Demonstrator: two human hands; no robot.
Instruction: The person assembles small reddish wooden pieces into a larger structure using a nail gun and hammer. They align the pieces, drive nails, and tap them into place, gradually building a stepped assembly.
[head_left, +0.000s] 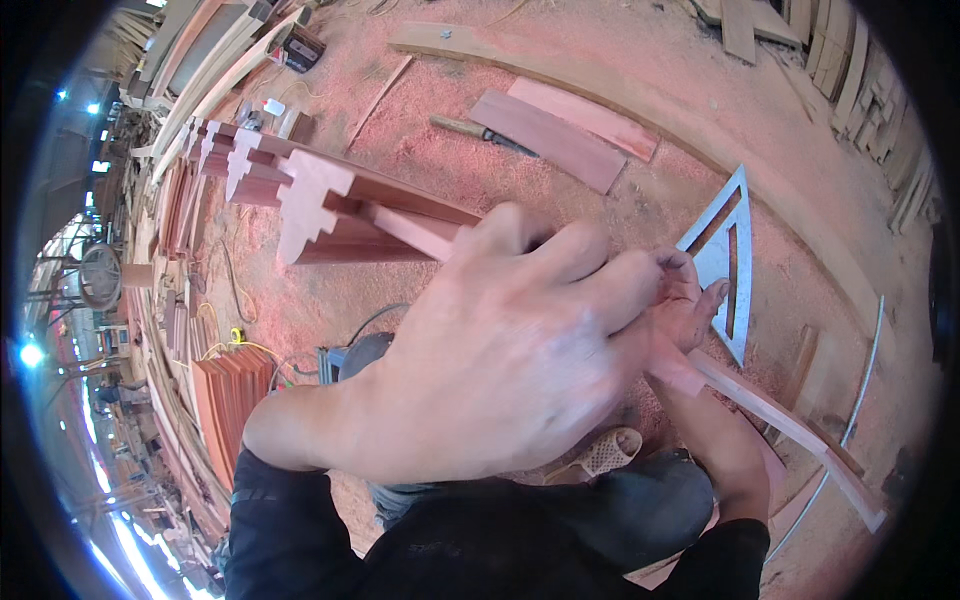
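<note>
Lone wide fisheye view, head-worn, looking steeply down past the person's black-clothed torso (pixel 470 545) at the lower edge, bare left hand (pixel 510 350) very near the lens mid-frame, bare right hand (pixel 688 318) farther off, pink-dusted brown ground (pixel 430 115) beyond, hazy workshop depth along the left rim.

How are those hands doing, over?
Left hand curled, grip hidden. Right hand partly curled, overlapping metal triangle in view; contact unclear. Wooden strip by right wrist. Left hand blocks much of the view.
</note>
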